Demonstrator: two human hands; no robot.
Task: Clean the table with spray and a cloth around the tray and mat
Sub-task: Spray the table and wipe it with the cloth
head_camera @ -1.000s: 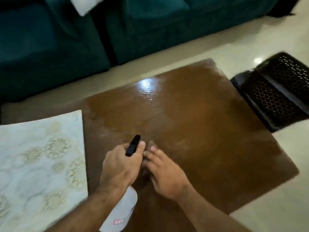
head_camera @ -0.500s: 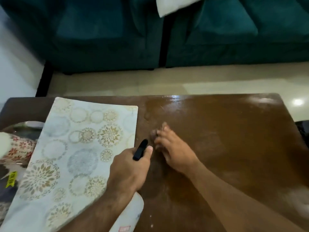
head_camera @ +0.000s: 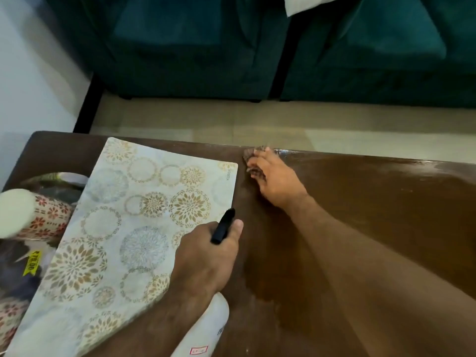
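Cream mat [head_camera: 134,215] reads "KUBER"; yellow tag [head_camera: 31,264] approx "79.00", blurred.

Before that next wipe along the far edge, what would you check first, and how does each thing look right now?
1. Cloth under the wiping hand: ok. The right hand presses a brownish cloth flat on the table near its far edge.
2. Spray bottle secured: ok. The left hand grips the white spray bottle, black nozzle pointing forward.
3. Cloth clear of the mat: ok, barely. The patterned mat has its corner just beside the cloth.
4. Surface wetted: ok on the right, which shows a wet sheen; by the mat, cannot tell.
5. Room at the far edge: not ok. The cloth is already at the rim.
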